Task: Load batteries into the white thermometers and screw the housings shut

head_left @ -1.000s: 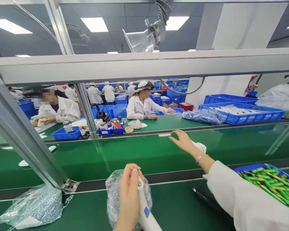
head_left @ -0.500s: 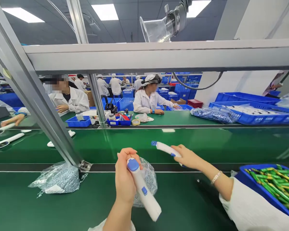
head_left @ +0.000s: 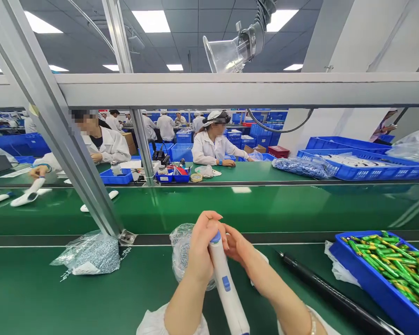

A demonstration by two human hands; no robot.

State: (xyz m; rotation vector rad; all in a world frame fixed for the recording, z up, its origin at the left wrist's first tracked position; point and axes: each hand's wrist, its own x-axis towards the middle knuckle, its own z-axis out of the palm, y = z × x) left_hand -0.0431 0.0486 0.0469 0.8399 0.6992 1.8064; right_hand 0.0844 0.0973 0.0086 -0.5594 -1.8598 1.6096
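My left hand (head_left: 199, 249) is closed around the upper end of a white wand-shaped device (head_left: 226, 291) with a blue tip and a blue button, held upright over the green bench. My right hand (head_left: 242, 251) is curled against the device's top, fingers touching my left hand. A bit of a second white device (head_left: 264, 256) shows just behind my right hand, which seems to be holding it. A clear bag of small metal parts (head_left: 179, 251) lies right behind both hands.
A blue bin of green batteries (head_left: 387, 272) sits at the right, with a black rod-like tool (head_left: 321, 288) beside it. Another parts bag (head_left: 91, 256) lies by the slanted aluminium post (head_left: 66, 139). White devices (head_left: 28, 197) lie on the conveyor belt (head_left: 282, 209). Co-workers sit opposite.
My right hand reached out to the belt, took a white device and drew it back to my left hand. The left hand turned its device upright and both hands now meet.
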